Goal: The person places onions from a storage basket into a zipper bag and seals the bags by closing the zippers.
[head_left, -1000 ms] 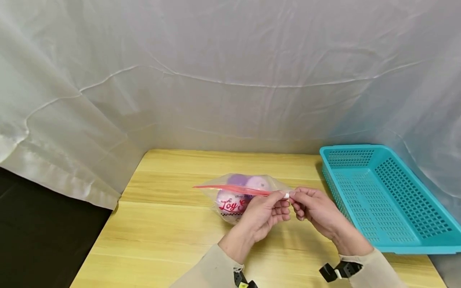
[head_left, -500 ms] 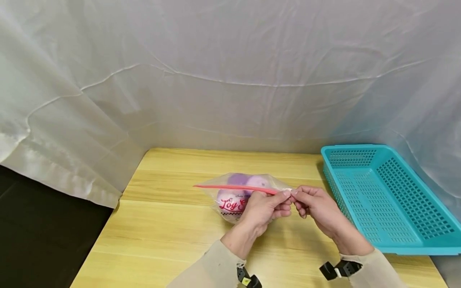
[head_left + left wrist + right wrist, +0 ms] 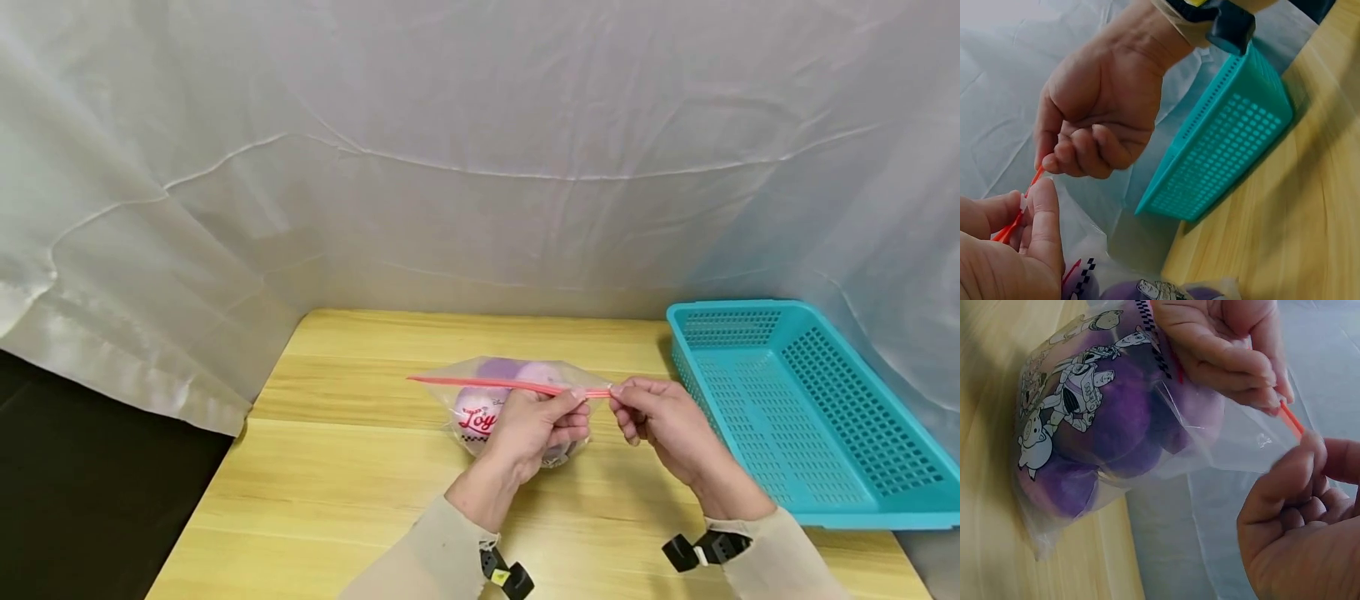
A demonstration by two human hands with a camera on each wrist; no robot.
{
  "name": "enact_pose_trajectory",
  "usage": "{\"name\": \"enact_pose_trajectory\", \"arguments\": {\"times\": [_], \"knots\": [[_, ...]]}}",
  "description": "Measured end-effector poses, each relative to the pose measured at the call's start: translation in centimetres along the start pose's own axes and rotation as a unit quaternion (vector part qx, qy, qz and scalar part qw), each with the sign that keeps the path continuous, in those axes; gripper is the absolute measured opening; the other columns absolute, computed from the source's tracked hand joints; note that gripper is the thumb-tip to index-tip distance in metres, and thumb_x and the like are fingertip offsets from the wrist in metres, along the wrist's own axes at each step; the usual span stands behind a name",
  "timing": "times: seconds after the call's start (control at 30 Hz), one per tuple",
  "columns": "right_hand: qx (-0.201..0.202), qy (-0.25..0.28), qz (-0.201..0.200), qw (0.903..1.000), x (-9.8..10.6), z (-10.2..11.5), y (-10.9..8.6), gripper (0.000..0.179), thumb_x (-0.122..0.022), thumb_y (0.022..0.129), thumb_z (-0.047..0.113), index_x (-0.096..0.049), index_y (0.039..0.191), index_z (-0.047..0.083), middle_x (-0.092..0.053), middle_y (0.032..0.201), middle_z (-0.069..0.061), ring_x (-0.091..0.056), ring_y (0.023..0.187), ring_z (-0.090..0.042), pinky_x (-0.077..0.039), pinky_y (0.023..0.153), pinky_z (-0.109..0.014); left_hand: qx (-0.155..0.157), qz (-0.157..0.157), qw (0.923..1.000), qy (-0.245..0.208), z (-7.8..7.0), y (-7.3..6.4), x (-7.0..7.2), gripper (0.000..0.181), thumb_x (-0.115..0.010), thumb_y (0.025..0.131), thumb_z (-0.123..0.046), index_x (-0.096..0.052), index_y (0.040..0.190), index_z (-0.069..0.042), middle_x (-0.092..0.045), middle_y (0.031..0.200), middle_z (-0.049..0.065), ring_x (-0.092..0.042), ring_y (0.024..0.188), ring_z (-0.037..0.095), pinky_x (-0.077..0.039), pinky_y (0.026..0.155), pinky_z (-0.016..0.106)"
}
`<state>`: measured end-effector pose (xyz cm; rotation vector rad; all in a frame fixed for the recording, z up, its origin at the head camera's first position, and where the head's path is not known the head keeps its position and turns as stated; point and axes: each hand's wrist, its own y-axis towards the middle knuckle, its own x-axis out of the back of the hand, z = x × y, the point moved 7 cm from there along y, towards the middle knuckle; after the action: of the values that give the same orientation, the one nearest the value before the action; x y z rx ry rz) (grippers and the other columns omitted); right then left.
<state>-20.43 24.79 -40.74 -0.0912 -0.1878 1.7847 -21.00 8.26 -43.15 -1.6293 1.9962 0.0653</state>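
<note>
A clear zip bag [image 3: 555, 457] with a red zip strip [image 3: 465, 382] and cartoon print stands on the table, with several round purple and pink things [image 3: 1113, 419] inside. My left hand [image 3: 525, 425] pinches the zip's small white slider [image 3: 1023, 203] between thumb and fingers, a little in from the bag's right end. At that end corner, my right hand [image 3: 663, 425] pinches the strip between thumb and forefinger, its other fingers curled. A short stretch of red strip shows between the two hands. In the head view the left hand covers part of the bag's front.
A teal perforated basket [image 3: 738, 442] stands at the right of the wooden table [image 3: 315, 500], close to my right hand. Pale grey cloth [image 3: 480, 225] hangs behind the table and along its sides.
My left hand has slid leftward along the zip, away from my right hand. Red strip now shows between them. The right hand stays at the bag's right end.
</note>
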Motion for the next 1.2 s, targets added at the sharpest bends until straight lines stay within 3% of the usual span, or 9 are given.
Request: {"name": "enact_pose_trajectory", "arguments": {"times": [0.2, 0.47, 0.77, 1.2], "knots": [[-0.026, 0.020, 0.019, 0.9993, -0.7, -0.4, 0.0, 0.030, -0.055, 0.110, 0.025, -0.074, 0.097, 0.006, -0.071, 0.081, 0.002, -0.067, 0.071, -0.009, -0.057, 0.062, -0.026, 0.018, 0.010, 0.9996, 0.017, 0.3, 0.0, 0.2, 0.019, -0.070, 0.100, -0.011, -0.074, 0.104, 0.007, -0.074, 0.082, 0.008, -0.072, 0.071, 0.013, -0.063, 0.072, 0.028], [-0.015, 0.020, -0.005, 0.9997, -0.8, -0.6, 0.1, 0.031, -0.053, 0.110, 0.023, -0.073, 0.094, 0.004, -0.069, 0.077, 0.002, -0.065, 0.068, -0.010, -0.055, 0.061, -0.025, 0.040, 0.027, 0.9988, 0.013, 0.5, -0.2, 0.0, 0.025, -0.070, 0.101, -0.017, -0.075, 0.105, 0.008, -0.074, 0.083, 0.010, -0.073, 0.073, 0.014, -0.063, 0.073, 0.028], [-0.009, 0.054, -0.015, 0.9984, -0.6, -0.6, -0.1, 0.033, -0.054, 0.110, 0.025, -0.069, 0.084, 0.011, -0.065, 0.071, 0.003, -0.061, 0.061, -0.009, -0.051, 0.055, -0.023, 0.020, 0.037, 0.9991, 0.004, -0.1, -0.2, -0.2, 0.026, -0.065, 0.103, -0.014, -0.072, 0.106, 0.011, -0.072, 0.084, 0.010, -0.072, 0.074, 0.014, -0.063, 0.072, 0.026], [0.013, 0.068, -0.019, 0.9974, 0.2, -0.3, -0.1, 0.034, -0.054, 0.110, 0.025, -0.068, 0.082, 0.011, -0.065, 0.070, 0.004, -0.059, 0.058, -0.009, -0.049, 0.053, -0.022, -0.001, 0.015, 0.9999, -0.006, -1.0, -0.2, 0.3, 0.024, -0.067, 0.101, -0.010, -0.073, 0.105, 0.013, -0.073, 0.081, 0.008, -0.072, 0.073, 0.014, -0.062, 0.070, 0.026]]}}
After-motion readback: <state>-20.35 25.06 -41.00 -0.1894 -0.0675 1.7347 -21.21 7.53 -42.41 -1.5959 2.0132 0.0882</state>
